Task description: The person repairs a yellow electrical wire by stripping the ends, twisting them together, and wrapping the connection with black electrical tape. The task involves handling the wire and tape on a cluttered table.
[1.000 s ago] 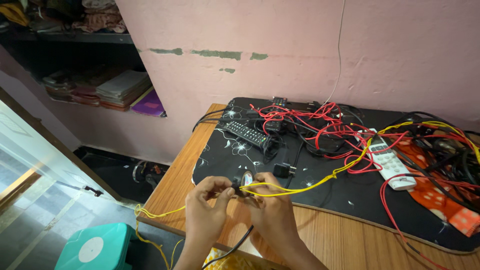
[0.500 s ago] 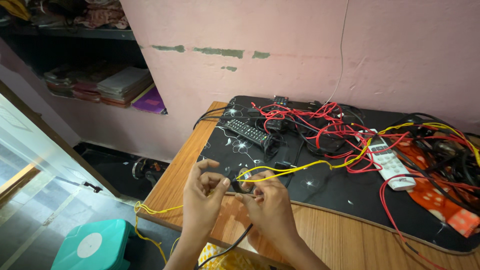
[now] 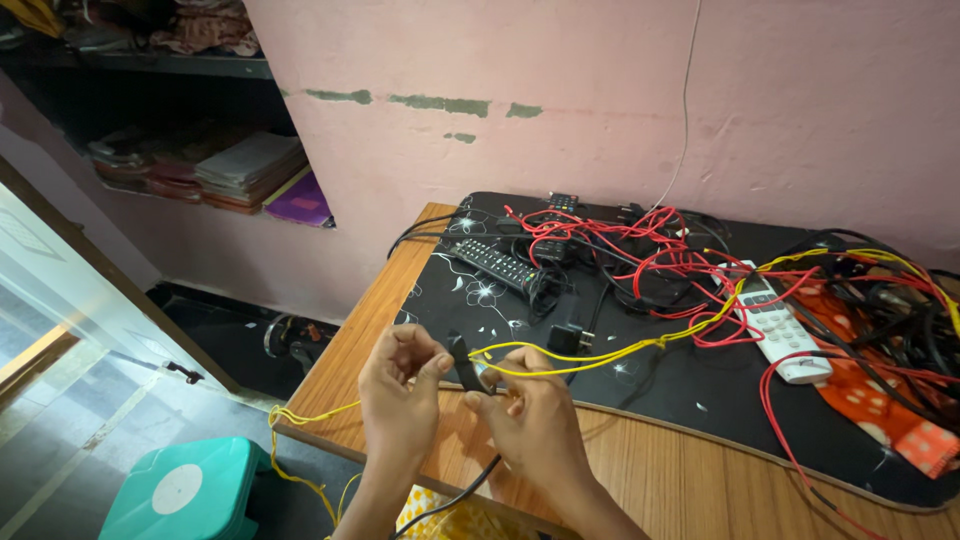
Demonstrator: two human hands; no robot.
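Yellow wire (image 3: 600, 355) runs from the cable tangle across the black mat (image 3: 690, 400) into both hands above the wooden table (image 3: 640, 480) edge. Left hand (image 3: 400, 395) pinches it beside a small black part (image 3: 462, 362); right hand (image 3: 535, 425) seems curled closed around wire and part.

A thin yellow plastic-coated wire (image 3: 600, 352) is stretched from the tangle at two o'clock down to the table's near left edge at eight o'clock, sagging in loops there. A small black oblong plastic piece (image 3: 462, 364), tilted upright, is held against it at centre.
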